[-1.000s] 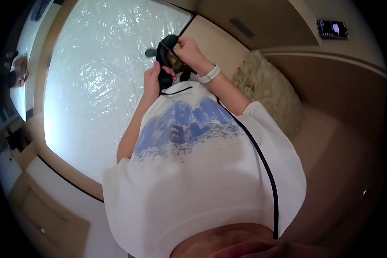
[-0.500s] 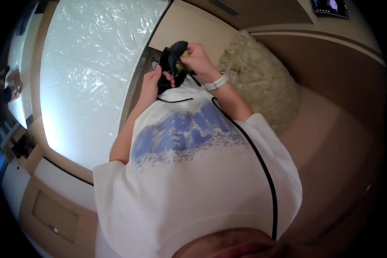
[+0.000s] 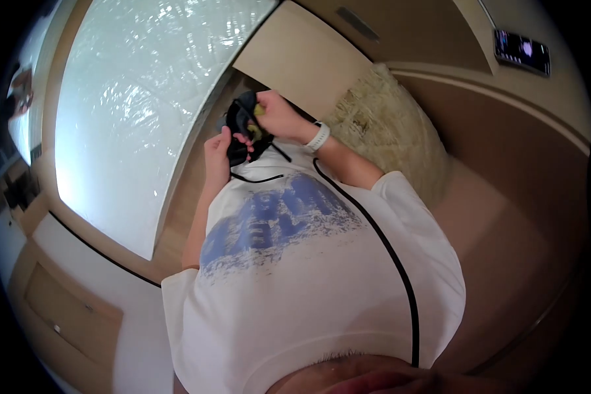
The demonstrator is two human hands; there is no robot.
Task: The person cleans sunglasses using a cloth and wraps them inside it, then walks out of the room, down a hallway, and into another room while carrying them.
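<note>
A black, soft-looking item (image 3: 238, 118) with a yellow-green part is held up in front of my shirt; I cannot tell its exact kind. My left hand (image 3: 218, 157) is closed on its lower left edge, thumb up. On its upper right edge, my right hand (image 3: 279, 117) grips with bent fingers, below a white wristwatch (image 3: 318, 136). Both hands partly cover the item. A thin black cord (image 3: 259, 178) curves out beneath it over the white T-shirt (image 3: 322, 282).
A large plastic-covered mattress-like surface (image 3: 125, 131) lies at the left. To the right stands a bulky cream bundle (image 3: 394, 125) in clear wrapping. A phone (image 3: 522, 52) rests on a ledge at the upper right. A black cable (image 3: 394, 256) runs down my shirt.
The view has shifted, so my hands and the black item appear lower and slightly farther left. The phone shows more fully. Both hands keep hold of the item.
</note>
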